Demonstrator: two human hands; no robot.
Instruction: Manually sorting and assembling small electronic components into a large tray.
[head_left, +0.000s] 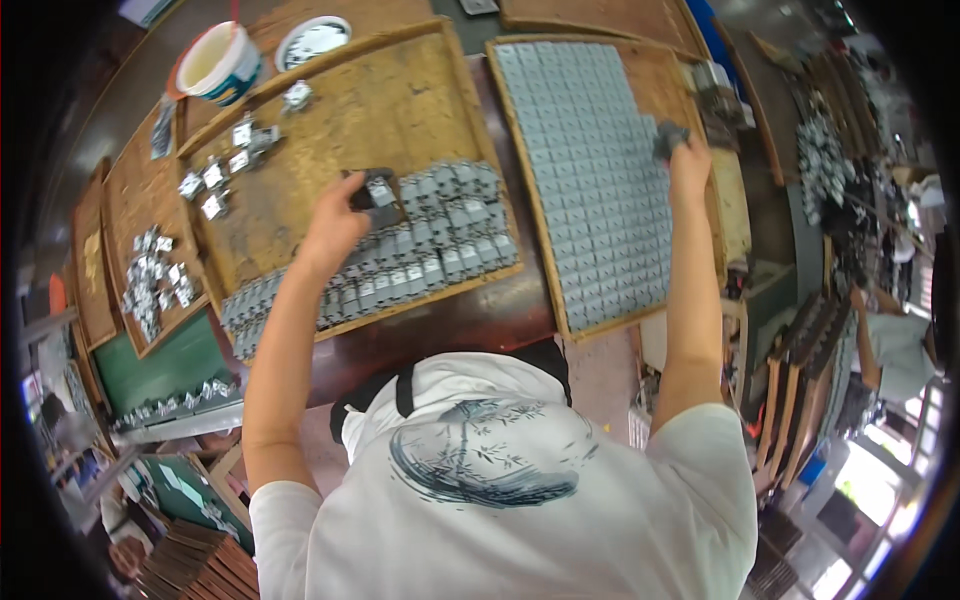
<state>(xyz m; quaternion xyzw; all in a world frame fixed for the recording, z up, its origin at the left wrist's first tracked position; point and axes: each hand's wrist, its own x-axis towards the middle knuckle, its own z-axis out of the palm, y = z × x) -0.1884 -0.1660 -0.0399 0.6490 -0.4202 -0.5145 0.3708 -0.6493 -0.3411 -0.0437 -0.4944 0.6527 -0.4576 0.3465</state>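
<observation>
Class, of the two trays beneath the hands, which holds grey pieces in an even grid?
The right tray, under the right hand: its grey pieces form straight columns, while the left tray has uneven rows and scattered pieces.

You are facing a dark, glossy bench (530, 305), pale floor (605, 380) is showing below, and bright windows (868, 482) are glowing on your right.

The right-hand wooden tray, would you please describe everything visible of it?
The tray is shallow and brown, apparently wood, with a raised rim. Rows of grey pieces cover most of it, leaving bare base at upper right. It lies flat on the dark table, right of a second tray. The right hand holds a dark grey part above its right side; contact is unclear.
</observation>
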